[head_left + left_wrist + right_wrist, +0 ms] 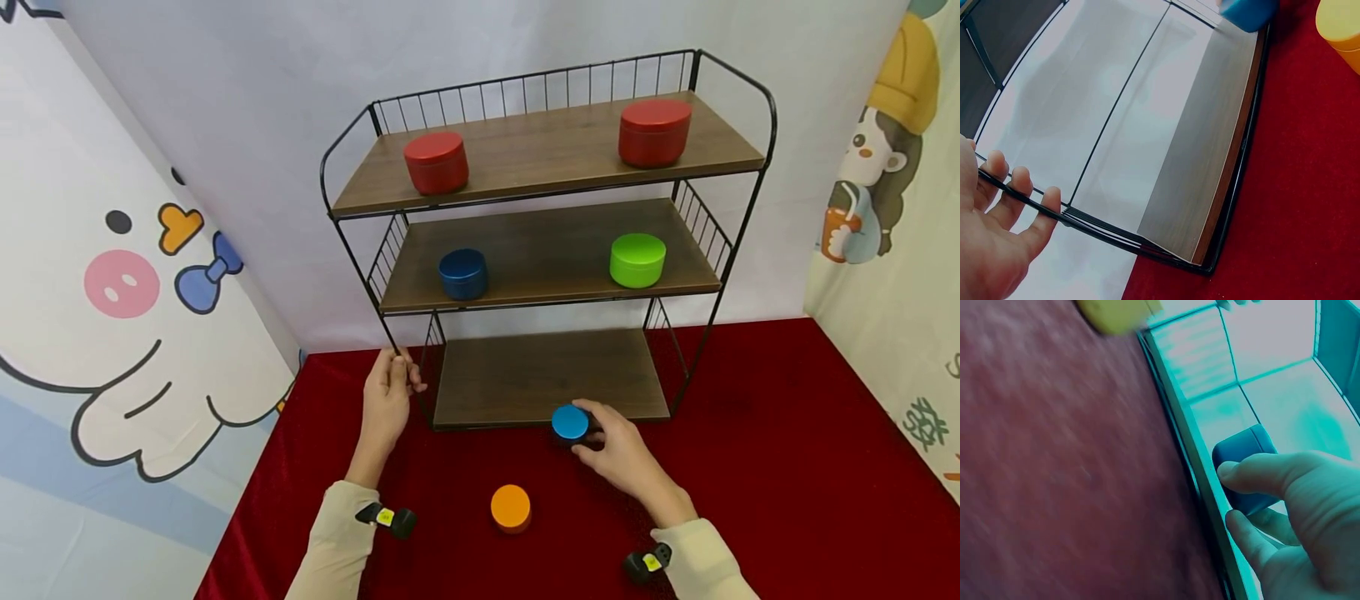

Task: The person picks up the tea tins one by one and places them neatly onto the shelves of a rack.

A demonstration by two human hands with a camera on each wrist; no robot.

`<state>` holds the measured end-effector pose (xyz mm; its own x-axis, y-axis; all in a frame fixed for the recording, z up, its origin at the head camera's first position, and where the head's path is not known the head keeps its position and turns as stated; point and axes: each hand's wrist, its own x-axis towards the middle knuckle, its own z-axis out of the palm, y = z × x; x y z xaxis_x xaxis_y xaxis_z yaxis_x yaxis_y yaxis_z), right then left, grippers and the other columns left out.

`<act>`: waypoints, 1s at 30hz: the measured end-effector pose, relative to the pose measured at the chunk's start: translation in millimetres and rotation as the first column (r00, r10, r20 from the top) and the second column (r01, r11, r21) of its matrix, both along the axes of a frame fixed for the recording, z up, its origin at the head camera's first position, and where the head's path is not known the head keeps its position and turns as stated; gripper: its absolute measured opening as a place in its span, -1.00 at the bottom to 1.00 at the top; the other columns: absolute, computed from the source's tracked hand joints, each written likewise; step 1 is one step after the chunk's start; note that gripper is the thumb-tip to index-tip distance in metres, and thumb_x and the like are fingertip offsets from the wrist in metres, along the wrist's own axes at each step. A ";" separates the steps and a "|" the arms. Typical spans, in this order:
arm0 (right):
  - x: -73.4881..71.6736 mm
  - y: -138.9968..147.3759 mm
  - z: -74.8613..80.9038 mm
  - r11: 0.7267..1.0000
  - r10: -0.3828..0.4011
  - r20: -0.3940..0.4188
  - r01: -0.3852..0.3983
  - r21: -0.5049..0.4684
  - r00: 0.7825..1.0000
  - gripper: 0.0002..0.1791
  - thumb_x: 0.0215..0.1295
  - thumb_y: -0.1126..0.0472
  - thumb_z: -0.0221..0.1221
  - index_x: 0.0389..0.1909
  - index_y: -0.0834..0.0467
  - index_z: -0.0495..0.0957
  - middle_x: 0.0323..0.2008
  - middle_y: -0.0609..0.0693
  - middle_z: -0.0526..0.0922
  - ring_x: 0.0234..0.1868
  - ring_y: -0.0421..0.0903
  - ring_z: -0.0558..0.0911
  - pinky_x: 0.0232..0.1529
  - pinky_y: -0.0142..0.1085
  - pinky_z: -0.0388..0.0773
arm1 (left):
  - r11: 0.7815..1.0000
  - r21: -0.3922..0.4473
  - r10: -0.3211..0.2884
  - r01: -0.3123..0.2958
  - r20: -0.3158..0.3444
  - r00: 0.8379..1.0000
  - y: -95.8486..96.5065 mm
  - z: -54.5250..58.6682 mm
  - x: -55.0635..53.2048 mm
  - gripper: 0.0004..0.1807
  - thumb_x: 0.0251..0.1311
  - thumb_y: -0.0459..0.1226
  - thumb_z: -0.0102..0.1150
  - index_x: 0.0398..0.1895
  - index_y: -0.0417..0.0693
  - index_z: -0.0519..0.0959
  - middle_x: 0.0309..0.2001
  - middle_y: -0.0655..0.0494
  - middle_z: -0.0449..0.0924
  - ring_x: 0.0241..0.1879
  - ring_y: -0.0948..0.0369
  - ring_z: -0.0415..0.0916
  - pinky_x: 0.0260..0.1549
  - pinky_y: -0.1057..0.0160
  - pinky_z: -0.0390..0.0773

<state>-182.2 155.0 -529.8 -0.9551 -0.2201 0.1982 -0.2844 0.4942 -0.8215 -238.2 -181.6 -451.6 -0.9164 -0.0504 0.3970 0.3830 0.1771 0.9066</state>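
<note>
A three-tier rack with black wire frame and wooden boards [547, 375] stands on red cloth. My left hand [388, 392] grips its left front post, fingers curled around the black rod [1029, 201] in the left wrist view. My right hand [621, 450] holds a small round blue tin [570, 422] between thumb and fingers, at the front edge of the bottom board. In the right wrist view the thumb lies across the tin's side [1241, 449]. An orange round tin [511, 508] sits on the cloth in front of the rack, between the two forearms.
Two red tins, one left [437, 164] and one right [655, 133], stand on the top board. The middle board bears a dark blue tin [462, 275] and a green tin [637, 261]. Printed cloth walls [187, 400] rise on both sides.
</note>
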 end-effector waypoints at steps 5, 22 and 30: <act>-9.4 19.8 5.7 0.999 -0.045 -0.040 0.046 0.015 0.998 -0.26 0.18 0.48 0.41 0.39 0.32 0.37 0.23 0.39 0.51 0.08 0.27 0.69 0.00 -0.09 0.73 | 1.000 -0.001 0.001 -0.001 -0.002 1.000 0.0 -0.2 -0.2 -0.74 0.66 -0.24 -0.29 -0.15 -0.20 0.36 -0.39 -0.31 0.37 -0.36 0.20 0.46 -0.30 0.38 0.68; -20.0 56.7 5.4 0.984 -0.174 -0.008 0.174 0.046 0.985 -0.25 0.24 0.43 0.37 0.42 0.36 0.30 0.25 0.47 0.47 0.05 0.35 0.69 0.03 0.06 0.71 | 1.000 -0.011 0.000 0.000 -0.008 1.000 1.1 -0.9 -0.7 -0.75 0.66 -0.24 -0.28 -0.14 -0.20 0.37 -0.37 -0.32 0.39 -0.35 0.16 0.48 -0.29 0.37 0.68; -19.3 59.3 3.1 0.975 -0.221 -0.009 0.221 0.037 0.975 -0.25 0.24 0.44 0.38 0.43 0.39 0.29 0.28 0.49 0.46 0.02 0.33 0.70 -0.01 0.01 0.73 | 1.000 -0.009 0.005 -0.005 -0.002 1.000 1.1 -1.1 -0.8 -0.76 0.66 -0.25 -0.29 -0.14 -0.20 0.37 -0.38 -0.30 0.39 -0.34 0.16 0.47 -0.30 0.38 0.68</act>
